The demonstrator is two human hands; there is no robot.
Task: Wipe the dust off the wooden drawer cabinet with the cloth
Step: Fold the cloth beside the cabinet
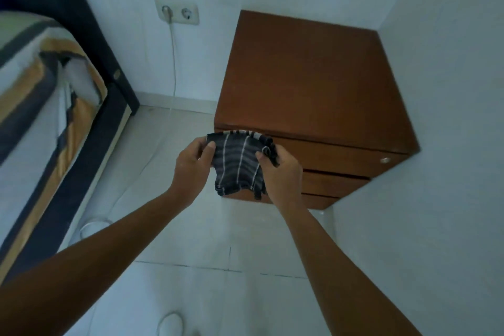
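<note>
Head view: a dark cloth with thin pale stripes is held up in the air by both hands, in front of the upper front edge of the wooden drawer cabinet. The cloth's left edge is pinched by the left hand, thumb on the near face and fingers curled behind, while its right edge, bunched into folds, is gripped by the right hand with the thumb pressed on the fabric. The lower part of the cloth hangs loose between the two wrists. The cloth is seen overlapping the top drawer front; whether it touches the wood cannot be told. The cabinet is set in the corner, against the back wall and the right wall, with its bare brown top in full view and three drawer fronts visible below, a small round knob at the right end of the top one. To the left, a bed with striped bedding is seen, and a double wall socket with a white cable plugged in and trailing down to the tiled floor.
</note>
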